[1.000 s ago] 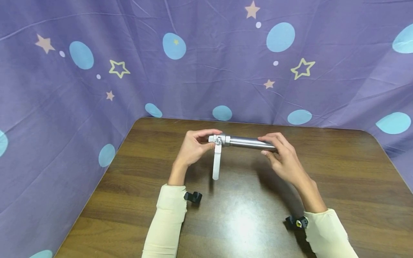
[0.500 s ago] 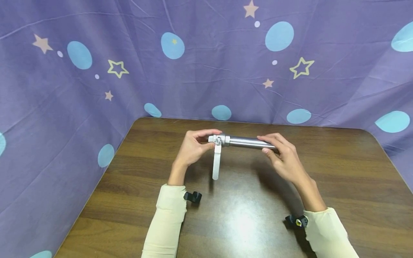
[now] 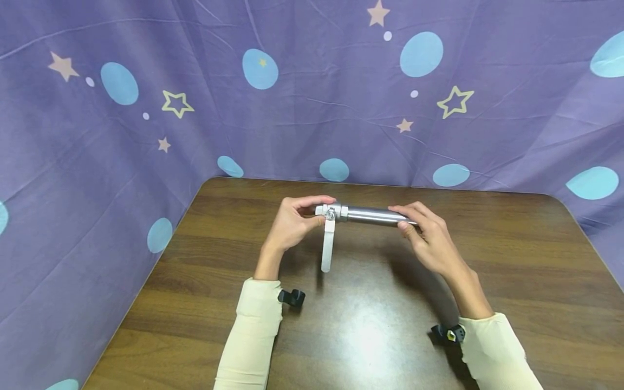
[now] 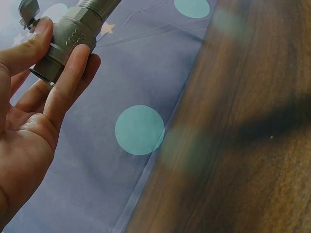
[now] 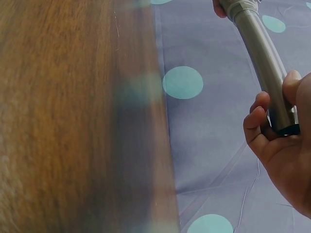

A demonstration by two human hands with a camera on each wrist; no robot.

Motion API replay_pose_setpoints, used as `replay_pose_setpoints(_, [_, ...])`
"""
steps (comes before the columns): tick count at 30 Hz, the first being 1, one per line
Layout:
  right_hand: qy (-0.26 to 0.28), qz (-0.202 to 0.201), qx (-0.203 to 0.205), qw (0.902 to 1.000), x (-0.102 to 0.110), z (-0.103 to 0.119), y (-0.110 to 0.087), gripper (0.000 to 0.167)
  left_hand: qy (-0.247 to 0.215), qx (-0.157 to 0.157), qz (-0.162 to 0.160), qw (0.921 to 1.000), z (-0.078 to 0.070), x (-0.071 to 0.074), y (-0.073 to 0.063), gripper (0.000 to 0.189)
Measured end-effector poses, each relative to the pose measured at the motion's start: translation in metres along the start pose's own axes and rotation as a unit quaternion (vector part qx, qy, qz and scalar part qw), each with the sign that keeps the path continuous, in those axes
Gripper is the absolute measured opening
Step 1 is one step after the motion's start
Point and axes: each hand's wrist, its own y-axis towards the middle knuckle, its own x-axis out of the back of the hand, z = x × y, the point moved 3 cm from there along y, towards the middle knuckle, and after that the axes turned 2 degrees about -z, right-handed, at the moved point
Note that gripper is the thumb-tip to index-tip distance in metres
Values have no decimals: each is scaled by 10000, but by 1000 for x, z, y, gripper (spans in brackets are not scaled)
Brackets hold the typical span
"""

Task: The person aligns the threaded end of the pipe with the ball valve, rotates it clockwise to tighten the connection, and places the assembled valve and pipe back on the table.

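A silver ball valve (image 3: pixel 336 211) is held level above the table, its flat lever handle (image 3: pixel 327 252) pointing toward the person. My left hand (image 3: pixel 292 225) grips the valve body, thumb on the near side and fingers on the far side. Raised marks show on the valve body (image 4: pixel 73 36) in the left wrist view. Joined to the valve's right end is a smooth metal pipe (image 3: pixel 372 215). Around the pipe's far right end my right hand (image 3: pixel 431 238) curls its fingers and thumb. The pipe's open end (image 5: pixel 288 129) sits close to the right palm in the right wrist view.
Beneath the hands is a brown wooden table (image 3: pixel 205 303) with rounded back corners. A purple curtain (image 3: pixel 302 119) with stars and blue dots hangs behind it and along the left. Black wrist mounts (image 3: pixel 291 298) sit at both cuffs.
My right thumb has shifted slightly up and over the pipe's near side. The left hand, the valve and its lever stay in place.
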Motion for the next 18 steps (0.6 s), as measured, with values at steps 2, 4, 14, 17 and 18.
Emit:
replay_pose_setpoints(2, [-26,50,-26,10000,0,0,0,34,18,2,1,10000,0,0,0,40])
replay_pose_setpoints(4, [-38,87,-45,9999,-1,0,0,33,26,7,-5,10000,0,1,0,40])
replay_pose_setpoints(14, [253,52,-341,9991,-4,2,-2,44,26,20,-73,10000,0,3,0,40])
replay_pose_setpoints(17, [395,-18,-339,9986,-4,3,-3,44,31,2,-77,10000,0,3,0,40])
replay_pose_setpoints(18, [432,-47,-316,9986,-5,3,-3,44,32,3,-75,10000,0,3,0,40])
